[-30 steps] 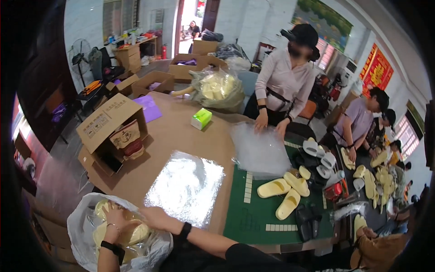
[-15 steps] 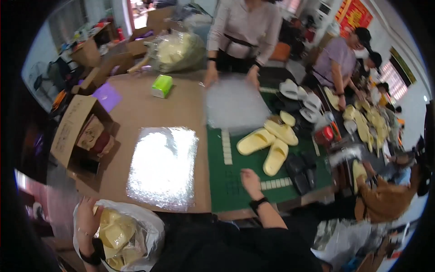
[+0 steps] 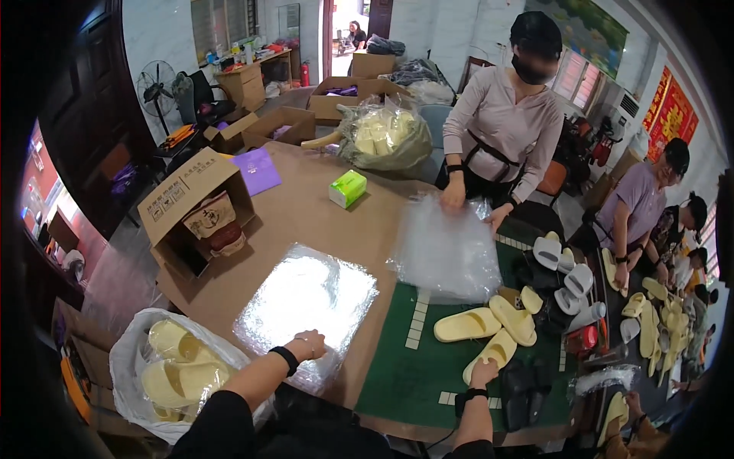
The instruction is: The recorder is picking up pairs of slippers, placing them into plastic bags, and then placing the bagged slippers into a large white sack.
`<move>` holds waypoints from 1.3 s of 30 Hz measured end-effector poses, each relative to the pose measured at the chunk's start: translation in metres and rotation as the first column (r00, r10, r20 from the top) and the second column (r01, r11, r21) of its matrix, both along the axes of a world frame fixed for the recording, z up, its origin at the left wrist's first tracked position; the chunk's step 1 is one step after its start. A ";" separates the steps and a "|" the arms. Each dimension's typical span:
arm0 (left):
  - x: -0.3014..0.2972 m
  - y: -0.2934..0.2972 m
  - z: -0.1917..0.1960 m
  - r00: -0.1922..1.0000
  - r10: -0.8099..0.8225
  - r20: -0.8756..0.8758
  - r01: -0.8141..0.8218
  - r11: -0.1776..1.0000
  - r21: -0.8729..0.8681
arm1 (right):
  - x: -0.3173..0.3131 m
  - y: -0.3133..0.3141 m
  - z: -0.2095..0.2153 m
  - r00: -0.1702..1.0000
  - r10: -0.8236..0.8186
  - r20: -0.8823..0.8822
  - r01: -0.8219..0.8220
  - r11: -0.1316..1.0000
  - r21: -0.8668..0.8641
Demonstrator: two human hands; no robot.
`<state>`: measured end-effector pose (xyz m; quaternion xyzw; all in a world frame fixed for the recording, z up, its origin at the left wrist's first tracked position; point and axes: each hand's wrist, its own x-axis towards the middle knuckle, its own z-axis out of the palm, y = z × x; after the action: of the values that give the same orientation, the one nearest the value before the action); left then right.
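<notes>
My left hand point(image 3: 308, 345) rests on the near right part of a stack of shiny clear plastic bags point(image 3: 294, 294). Its fingers are curled together and point down; whether they pinch a bag is hidden. On the green mat, my right hand point(image 3: 483, 372) has its fingers closed on the near end of a pale yellow slipper point(image 3: 497, 349). Two more yellow slippers point(image 3: 468, 324) lie just beyond it, with a small yellow piece point(image 3: 531, 299) beside them. Black slippers point(image 3: 517, 386) are right of my right hand. A white bag point(image 3: 126, 359) of wrapped yellow slippers stands at the near left.
Across the table, a person point(image 3: 501, 115) handles a pile of clear bags point(image 3: 447, 249). On the table are a cardboard box point(image 3: 180, 195), a green tissue pack point(image 3: 348, 188), a purple bag point(image 3: 256, 170) and white slippers point(image 3: 577, 281). More people work along the right.
My left hand has left the white bag and moved right onto the clear bags. My right hand has come to a yellow slipper. The view has swung left and up.
</notes>
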<state>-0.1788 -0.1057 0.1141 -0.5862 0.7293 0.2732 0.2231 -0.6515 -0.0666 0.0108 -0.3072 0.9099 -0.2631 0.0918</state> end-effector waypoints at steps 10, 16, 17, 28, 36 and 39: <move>0.038 0.026 -0.043 0.962 0.271 0.036 -0.271 0.962 -0.023 | -0.090 0.065 0.018 0.648 -0.524 -0.552 0.599 0.799 -0.055; 0.004 0.026 -0.040 0.968 0.250 0.013 -0.246 0.961 -0.129 | -0.176 0.133 -0.022 0.950 -0.301 -0.087 0.313 0.911 0.269; 0.003 0.029 -0.041 0.962 0.271 0.012 -0.267 0.952 -0.150 | -0.172 0.126 -0.024 0.953 -0.291 -0.081 0.302 0.913 0.275; -0.017 0.039 -0.052 0.982 0.152 0.115 -0.141 0.985 -0.100 | -0.117 0.127 -0.032 0.980 -0.177 -0.096 0.199 0.917 0.346; -0.014 0.036 -0.075 0.993 0.049 0.109 -0.028 0.981 -0.191 | -0.026 0.170 -0.028 0.997 0.060 -0.057 -0.066 0.991 -0.113; 0.011 0.040 -0.088 0.984 0.175 0.031 -0.167 0.971 -0.169 | 0.054 0.151 0.005 0.954 0.255 0.158 -0.218 0.952 -0.216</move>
<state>-0.1680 -0.0660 0.0264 -0.6696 0.6909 0.2164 0.1659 -0.5974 0.0842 0.0155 -0.3963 0.8236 -0.3657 0.1758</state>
